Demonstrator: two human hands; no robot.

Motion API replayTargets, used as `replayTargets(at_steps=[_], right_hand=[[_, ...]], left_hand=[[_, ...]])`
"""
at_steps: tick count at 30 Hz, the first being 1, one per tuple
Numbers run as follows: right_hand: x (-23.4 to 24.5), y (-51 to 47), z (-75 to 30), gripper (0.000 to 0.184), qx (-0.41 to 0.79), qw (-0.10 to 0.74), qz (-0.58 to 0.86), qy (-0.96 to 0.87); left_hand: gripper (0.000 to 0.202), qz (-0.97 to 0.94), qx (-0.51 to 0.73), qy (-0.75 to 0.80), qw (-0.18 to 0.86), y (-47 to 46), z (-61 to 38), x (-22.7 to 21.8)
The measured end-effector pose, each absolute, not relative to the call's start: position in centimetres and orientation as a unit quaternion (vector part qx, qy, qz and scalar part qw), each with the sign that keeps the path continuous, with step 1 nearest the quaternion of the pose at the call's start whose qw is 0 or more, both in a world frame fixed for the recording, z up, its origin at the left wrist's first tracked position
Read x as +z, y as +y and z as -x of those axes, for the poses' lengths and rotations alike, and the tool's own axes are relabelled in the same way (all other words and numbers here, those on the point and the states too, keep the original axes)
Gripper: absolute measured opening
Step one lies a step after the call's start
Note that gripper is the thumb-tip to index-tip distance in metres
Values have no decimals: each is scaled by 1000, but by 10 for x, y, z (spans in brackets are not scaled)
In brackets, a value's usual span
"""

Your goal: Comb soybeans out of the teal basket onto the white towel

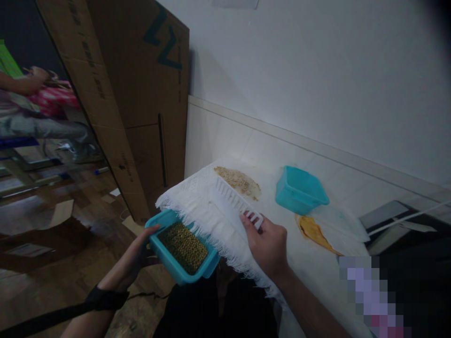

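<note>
My left hand (136, 256) grips a turquoise plastic container (168, 268) at its left end, below the table's front edge. Small green beans (186, 244), like mung beans, lie inside it. In my right hand (269, 244) is a white slotted plastic piece (232, 202), pinched at its near end. It lies over a white fringed cloth (193, 199), at least close to it; contact is unclear. Just beyond sits a spread pile of pale tan grains (237, 180). The cloth's fringe hangs over the container's far edge.
A second turquoise container (299, 190) stands on the table near the wall, beside a yellow-brown flat item (313, 230) and a clear sheet. A tall cardboard box (141, 94) rises at left. Another person (31, 98) sits beyond it. Dark objects lie at right.
</note>
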State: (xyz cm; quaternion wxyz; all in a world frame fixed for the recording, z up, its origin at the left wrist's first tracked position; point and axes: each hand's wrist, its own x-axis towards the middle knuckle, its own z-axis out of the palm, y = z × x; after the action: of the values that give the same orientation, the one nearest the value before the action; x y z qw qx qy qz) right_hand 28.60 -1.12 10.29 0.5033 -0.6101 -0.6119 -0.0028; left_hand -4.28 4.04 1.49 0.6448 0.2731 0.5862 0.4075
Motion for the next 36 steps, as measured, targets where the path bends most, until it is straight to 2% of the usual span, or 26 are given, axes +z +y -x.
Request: replayTargets(at_steps=[4,10,16,22,36], right_hand=[[104,16,-311,43,-45,473,654,-588],[101,28,-311,40,-27,452,662,-597],[105,30,-303,39,-7,457,659,-597],[109,29,-293,38,19,461,652,-602],[106,-6,-283,41,28,492,638,-591]], left_hand=[[63,-277,402,581,651,41,44,12],[67,-269,402,585,651,42,41,13],[54,-275,400,583,652,40,44,13],[71,-282,398,570,662,41,47,6],[81,-282,403,577,651,40,45,8]])
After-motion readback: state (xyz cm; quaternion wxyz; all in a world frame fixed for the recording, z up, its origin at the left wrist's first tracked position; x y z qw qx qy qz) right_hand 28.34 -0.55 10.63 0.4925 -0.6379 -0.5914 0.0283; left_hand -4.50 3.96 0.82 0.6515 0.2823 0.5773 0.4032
